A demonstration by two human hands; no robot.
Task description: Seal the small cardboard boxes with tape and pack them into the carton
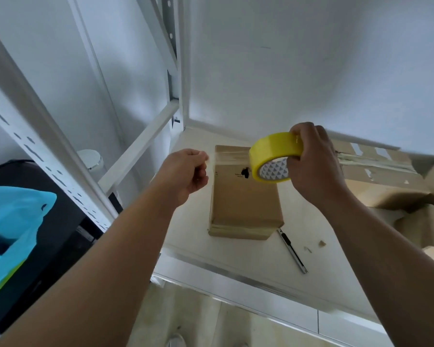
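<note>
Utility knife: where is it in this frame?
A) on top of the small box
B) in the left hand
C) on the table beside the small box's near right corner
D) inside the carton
C: the utility knife lies on the table by the near right corner of the small box; the left hand pinches the tape strip and the right hand grips the tape roll.
</note>
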